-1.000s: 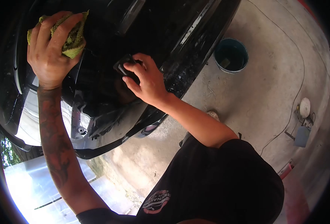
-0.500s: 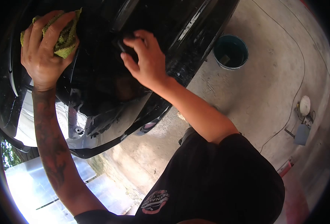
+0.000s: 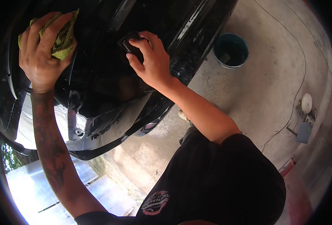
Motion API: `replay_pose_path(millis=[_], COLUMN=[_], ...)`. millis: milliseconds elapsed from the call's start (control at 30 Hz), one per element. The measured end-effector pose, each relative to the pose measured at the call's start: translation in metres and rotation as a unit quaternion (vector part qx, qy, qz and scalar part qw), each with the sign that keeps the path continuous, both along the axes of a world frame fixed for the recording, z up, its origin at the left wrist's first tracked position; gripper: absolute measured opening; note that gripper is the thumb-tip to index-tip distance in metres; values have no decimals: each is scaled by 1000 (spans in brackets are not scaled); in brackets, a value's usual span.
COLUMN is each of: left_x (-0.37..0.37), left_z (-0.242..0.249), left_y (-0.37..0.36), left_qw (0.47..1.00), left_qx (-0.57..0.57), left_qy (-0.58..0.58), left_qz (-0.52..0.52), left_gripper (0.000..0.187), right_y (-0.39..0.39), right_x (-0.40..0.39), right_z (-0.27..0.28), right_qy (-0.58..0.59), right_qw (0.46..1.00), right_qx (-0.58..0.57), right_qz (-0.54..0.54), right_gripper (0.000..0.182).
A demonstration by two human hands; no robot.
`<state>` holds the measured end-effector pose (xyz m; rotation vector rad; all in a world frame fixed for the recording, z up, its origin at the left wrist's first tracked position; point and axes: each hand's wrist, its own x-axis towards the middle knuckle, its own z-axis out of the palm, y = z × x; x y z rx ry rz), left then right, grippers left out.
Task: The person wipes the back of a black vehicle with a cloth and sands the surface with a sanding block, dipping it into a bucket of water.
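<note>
At the upper left, my left hand (image 3: pixel 44 56) is closed over a yellow-green cloth (image 3: pixel 62 43), bunched against the glossy black car body (image 3: pixel 98 71). The cloth's edges stick out past the fingers. My right hand (image 3: pixel 151 60) grips a small dark flat block (image 3: pixel 130 43) between thumb and fingers, on the same black panel. Part of the block is hidden by the fingers, and its underside cannot be seen. Water drops and bright reflections show on the panel.
A dark bucket (image 3: pixel 231 50) with liquid and a pale piece in it stands on the concrete floor (image 3: pixel 263 86) beside the car. A cable (image 3: pixel 304 71) runs across the floor. Some grey equipment (image 3: pixel 304 132) lies at the right. Shiny sheets (image 3: pixel 57 187) are at the lower left.
My right hand has slid slightly right with the block, which shows more plainly now. My left hand and the cloth have shifted a little left in view.
</note>
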<state>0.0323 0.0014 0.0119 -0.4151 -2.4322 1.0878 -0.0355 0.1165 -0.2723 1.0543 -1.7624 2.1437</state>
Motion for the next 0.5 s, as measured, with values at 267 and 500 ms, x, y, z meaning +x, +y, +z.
replay_pose_path(millis=[267, 500], left_x=[0, 2], left_z=[0, 0], left_y=[-1, 0], left_qw=[1000, 1000], left_qx=[-7, -10], left_qy=[-1, -4], left_qz=[4, 16], left_gripper=[55, 53], right_y=[18, -1], right_x=[36, -17], right_z=[-45, -10], right_qy=[11, 16], right_qw=[1000, 999], right_qx=[5, -5], right_qz=[8, -42], right_gripper=[42, 39])
